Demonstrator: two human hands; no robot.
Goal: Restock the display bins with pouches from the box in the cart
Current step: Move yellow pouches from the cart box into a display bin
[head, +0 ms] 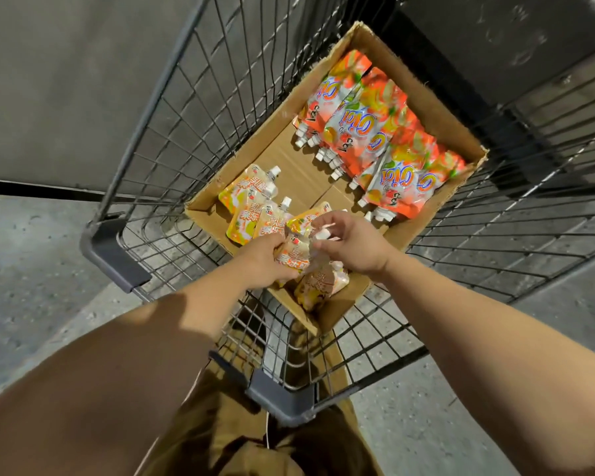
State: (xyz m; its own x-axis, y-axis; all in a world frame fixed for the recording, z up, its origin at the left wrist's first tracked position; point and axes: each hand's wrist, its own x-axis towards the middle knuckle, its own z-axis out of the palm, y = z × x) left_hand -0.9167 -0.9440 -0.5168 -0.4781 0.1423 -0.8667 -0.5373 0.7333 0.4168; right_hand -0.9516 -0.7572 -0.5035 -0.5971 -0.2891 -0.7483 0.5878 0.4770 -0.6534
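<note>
In the cardboard box (423, 108) in front of me, the orange spouted pouches (375, 132) stacked along the far right side carry the brand "Cici" in large blue letters, seen upside down from where I stand (smaller print beside it is too small to make out). The pale yellow pouches (255, 207) on the near left, including those at my fingers, bear large white Chinese characters that I cannot read with any certainty.
</note>
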